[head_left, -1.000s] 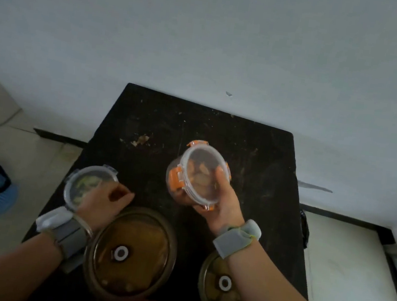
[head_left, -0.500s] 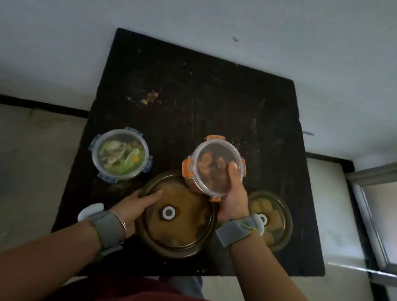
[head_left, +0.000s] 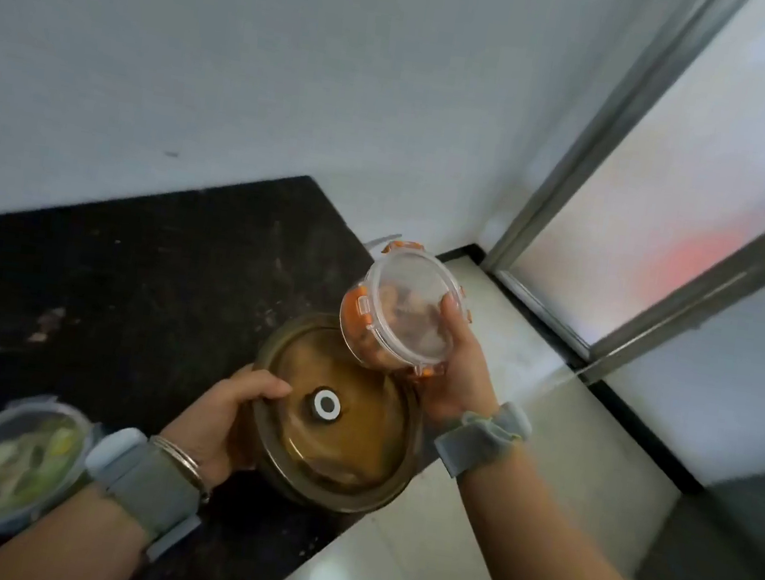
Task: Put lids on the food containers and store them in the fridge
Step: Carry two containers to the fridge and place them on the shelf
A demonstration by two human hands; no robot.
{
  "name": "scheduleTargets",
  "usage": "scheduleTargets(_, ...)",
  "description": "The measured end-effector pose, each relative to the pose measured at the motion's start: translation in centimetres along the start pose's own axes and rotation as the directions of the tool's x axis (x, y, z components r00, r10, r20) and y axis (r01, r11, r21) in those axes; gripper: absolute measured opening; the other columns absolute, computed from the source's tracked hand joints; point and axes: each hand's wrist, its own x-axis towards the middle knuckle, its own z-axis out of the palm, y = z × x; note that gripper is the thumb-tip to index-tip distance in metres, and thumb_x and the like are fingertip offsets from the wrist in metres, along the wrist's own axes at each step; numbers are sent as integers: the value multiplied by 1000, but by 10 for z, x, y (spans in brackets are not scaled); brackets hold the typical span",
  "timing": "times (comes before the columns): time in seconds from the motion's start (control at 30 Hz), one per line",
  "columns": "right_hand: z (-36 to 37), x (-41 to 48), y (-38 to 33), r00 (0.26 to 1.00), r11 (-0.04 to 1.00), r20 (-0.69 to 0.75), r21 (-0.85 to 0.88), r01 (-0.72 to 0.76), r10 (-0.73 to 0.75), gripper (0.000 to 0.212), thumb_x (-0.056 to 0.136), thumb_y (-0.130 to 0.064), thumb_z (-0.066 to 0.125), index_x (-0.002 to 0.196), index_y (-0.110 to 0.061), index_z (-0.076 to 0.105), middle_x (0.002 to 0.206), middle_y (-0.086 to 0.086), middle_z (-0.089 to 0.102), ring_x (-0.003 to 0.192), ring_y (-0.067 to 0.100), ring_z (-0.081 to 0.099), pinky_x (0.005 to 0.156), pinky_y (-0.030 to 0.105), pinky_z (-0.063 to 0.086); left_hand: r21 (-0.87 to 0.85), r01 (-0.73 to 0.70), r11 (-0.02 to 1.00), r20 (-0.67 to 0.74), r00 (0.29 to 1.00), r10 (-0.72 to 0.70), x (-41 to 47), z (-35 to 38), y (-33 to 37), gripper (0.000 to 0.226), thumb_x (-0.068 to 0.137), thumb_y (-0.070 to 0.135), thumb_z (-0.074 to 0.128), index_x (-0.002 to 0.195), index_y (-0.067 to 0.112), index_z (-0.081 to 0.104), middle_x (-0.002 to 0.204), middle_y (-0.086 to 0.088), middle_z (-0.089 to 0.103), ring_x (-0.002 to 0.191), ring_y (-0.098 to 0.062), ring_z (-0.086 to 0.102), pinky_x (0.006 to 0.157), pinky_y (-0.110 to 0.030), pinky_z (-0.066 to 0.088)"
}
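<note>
My right hand (head_left: 459, 373) holds a round clear container with orange clips (head_left: 399, 311), lidded and tilted, in the air past the table's right edge. My left hand (head_left: 228, 415) grips the left rim of a large amber glass bowl with a knobbed lid (head_left: 343, 426); the bowl sits at or just above the right corner of the black table (head_left: 130, 266). A third lidded container with blue clips and green vegetables (head_left: 15, 460) stands on the table at lower left, blurred.
A white wall rises behind the table. To the right is pale tiled floor (head_left: 533, 348) and a metal-framed frosted glass door (head_left: 675, 192). A dark skirting strip runs along the floor's far edge.
The view has swung to the right. My left hand has closed on the amber bowl's rim. The orange-clipped container moved right with my right hand. The smaller amber bowl is out of view.
</note>
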Motion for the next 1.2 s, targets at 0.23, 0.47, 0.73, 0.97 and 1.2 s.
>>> scheduleTargets(0.23,-168,-134,-110,888,943,-442,226,245,-125,57,77,-53,63,124,-21,60,123,11,66,113,28,60,89,43,50,190,-99,977,302,953,38,19,204,-4,61,54,24,69,112,5,61,83,-11,68,78,-29,63,71,-37,52)
scheduleTargets(0.47,-336,-321,-170,792,745,-431,324,583,-433,63,83,-47,48,130,-6,59,124,14,63,105,24,62,88,23,38,314,-109,943,514,855,-72,7,413,-102,51,49,30,67,98,19,60,78,-7,64,73,-26,55,59,-30,44)
scheduleTargets(0.73,-495,-542,-210,338,531,-805,35,847,-487,59,91,-52,39,124,-11,65,121,17,65,91,27,65,67,28,47,525,126,842,641,592,-489,-53,647,-276,28,65,35,57,86,18,64,81,-10,67,79,-30,55,69,-32,36)
scheduleTargets(0.97,-583,-637,-259,146,402,-868,-66,913,-474,50,93,-44,42,128,-11,57,95,14,70,77,23,65,61,27,53,608,173,775,656,441,-612,-64,789,-363,58,52,37,64,108,22,65,113,-11,67,107,-33,55,89,-40,36)
scheduleTargets(1.2,-679,-692,-362,88,393,-856,-141,909,-509,57,93,-41,44,136,-3,49,129,24,58,111,39,59,55,32,56,531,214,820,751,330,-572,-44,953,-423,70,48,37,66,117,22,65,121,-13,65,116,-36,56,85,-37,35)
